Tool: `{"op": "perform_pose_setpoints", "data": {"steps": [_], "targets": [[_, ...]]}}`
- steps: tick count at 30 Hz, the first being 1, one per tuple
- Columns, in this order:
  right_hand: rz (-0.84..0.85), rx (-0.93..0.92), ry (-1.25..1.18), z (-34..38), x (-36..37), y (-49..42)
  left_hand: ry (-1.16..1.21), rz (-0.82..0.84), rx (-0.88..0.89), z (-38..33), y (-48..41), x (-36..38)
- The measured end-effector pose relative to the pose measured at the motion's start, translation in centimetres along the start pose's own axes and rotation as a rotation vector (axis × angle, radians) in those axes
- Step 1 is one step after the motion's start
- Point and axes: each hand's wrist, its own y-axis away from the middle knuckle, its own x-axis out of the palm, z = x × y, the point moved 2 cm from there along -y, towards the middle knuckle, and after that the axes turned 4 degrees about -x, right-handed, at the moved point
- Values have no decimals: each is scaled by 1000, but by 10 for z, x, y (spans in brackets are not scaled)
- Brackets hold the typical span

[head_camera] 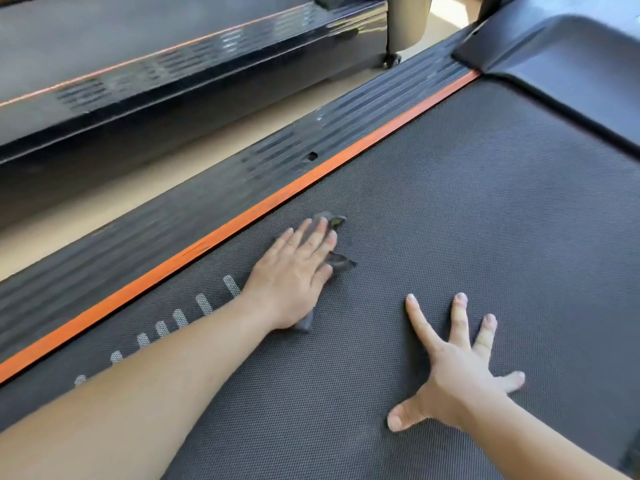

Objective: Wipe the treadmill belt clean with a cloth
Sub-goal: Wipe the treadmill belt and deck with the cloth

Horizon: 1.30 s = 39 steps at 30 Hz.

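Grey treadmill belt (450, 220), orange strip (277, 199), beige floor (156, 181), left hand (294, 271) flat on cloth (341, 263), right hand (460, 368) splayed on belt

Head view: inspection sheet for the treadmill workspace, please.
Surface: treadmill belt, dark and textured, white dash marks near the orange stripe.
Job's things: grey cloth, crumpled on the belt under the left hand.
Clutter: nothing seen.
Hands: left hand flat, pressing the cloth; right hand spread flat on bare belt.
Cables: nothing seen.
Surroundings: ribbed side rail, motor cover ahead, second treadmill across a beige floor strip.
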Motion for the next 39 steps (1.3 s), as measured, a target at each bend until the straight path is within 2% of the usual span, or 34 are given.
{"op": "perform_pose_setpoints", "data": {"steps": [2, 4, 8, 9, 10, 12, 13, 14, 15, 19, 21, 22, 24, 26, 27, 28, 31, 33, 34, 35, 37, 39], "targets": [[-5, -1, 9, -1, 0, 0, 65, -25, -149, 0, -4, -3], [-20, 1, 11, -1, 0, 0, 111, -3, -144, -23, 8, -3], [-51, -6, 15, -3, 1, -1, 44, 114, 241, -56, 64, 8], [-50, -7, 13, -2, 1, -1, -8, 100, 311, -46, 61, 10], [-50, -12, 12, -2, 1, -1, -64, 48, 304, -33, 53, 9], [-60, -21, 17, -3, 2, -3, -99, -87, 40, -6, 27, -2], [-60, -14, 16, -3, 2, -3, -42, -80, -119, 1, 18, -9], [-59, -8, 13, -3, 2, -2, 16, -39, -198, -4, 16, -10], [-61, -10, 11, -3, 3, -2, 54, -39, -195, -17, 24, -6], [-73, -10, 15, -4, 3, -1, 116, 40, 217, -80, 84, 13], [-71, -15, 15, -3, 3, -2, -38, -22, 335, -66, 75, 15], [-67, -19, 18, -3, 3, -2, -116, -74, 289, -52, 61, 10], [-65, -13, 14, -4, 2, -3, -111, -86, 25, -20, 26, -2], [-61, -8, 9, -4, 2, -2, 34, -64, -178, -7, 11, -7], [-66, -15, 9, -4, 3, -2, 111, -84, -180, -16, 12, -5], [-70, -18, 10, -4, 4, -3, 139, -75, -121, -32, 20, -1], [-70, -13, 5, -4, 2, -1, 163, -18, 218, -86, 68, 15], [-75, -20, -2, -5, 4, -3, 36, -20, 415, -88, 76, 22], [-72, -19, -1, -5, 4, -4, -53, -51, 455, -77, 64, 22], [-70, -20, -1, -5, 3, -4, -121, -92, 429, -63, 47, 19], [-65, -20, -8, -6, 2, -5, -160, -166, 227, -29, 3, 5], [-54, -11, -13, -4, 2, -3, -57, -88, 23, -5, -29, -8]]}}
